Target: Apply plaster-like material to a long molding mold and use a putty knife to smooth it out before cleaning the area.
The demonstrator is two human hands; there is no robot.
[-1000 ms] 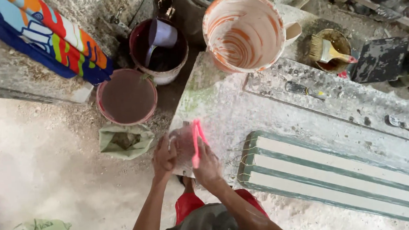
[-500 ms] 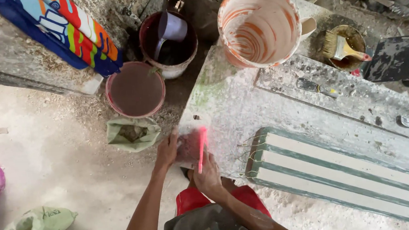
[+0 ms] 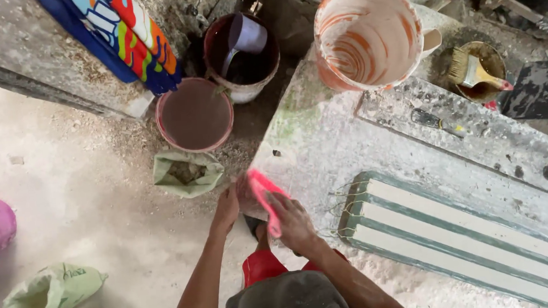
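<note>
My right hand (image 3: pixel 294 224) grips a flat pink scraper (image 3: pixel 263 193) and presses it against the near corner of a grey, dusty slab (image 3: pixel 337 144). My left hand (image 3: pixel 226 209) rests on the slab's left edge right beside the scraper, fingers curled over the corner. A striped green and white panel (image 3: pixel 456 238) lies on the slab to the right of my hands.
A large orange-streaked bucket (image 3: pixel 368 34) stands at the slab's far end. On the floor to the left are a pot of brown mix (image 3: pixel 195 114), a dark bucket with a scoop (image 3: pixel 242 51) and an open green bag (image 3: pixel 186 173). A brush in a tin (image 3: pixel 475 72) sits far right.
The scraper has slid along the slab's corner and tilted from upright to slanted under my right hand. My left hand stays on the edge. The view has shifted slightly.
</note>
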